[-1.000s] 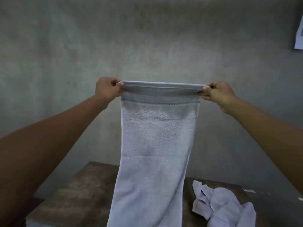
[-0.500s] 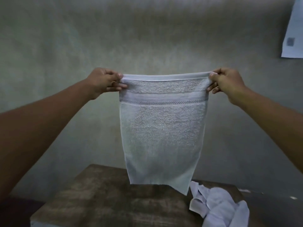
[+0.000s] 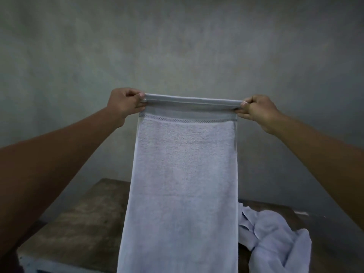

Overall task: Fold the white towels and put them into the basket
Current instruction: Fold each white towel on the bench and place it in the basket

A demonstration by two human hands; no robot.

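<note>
A white towel (image 3: 183, 184) hangs straight down in front of me, stretched flat by its top hem. My left hand (image 3: 124, 103) pinches the top left corner and my right hand (image 3: 258, 110) pinches the top right corner, both arms held out at chest height. The towel's lower end runs past the bottom of the view, over the wooden table (image 3: 78, 229). A crumpled pile of white towels (image 3: 275, 239) lies on the table to the right, partly hidden behind the hanging towel. No basket is in view.
A bare grey wall (image 3: 177, 46) stands close behind the table. The table's front left corner (image 3: 25, 259) shows at the lower left, with dark floor beside it.
Half a second ago the towel's lower edge swung up above the table. It has now dropped back and hangs long past the frame's bottom. Both hands came down slightly, still pinching the corners.
</note>
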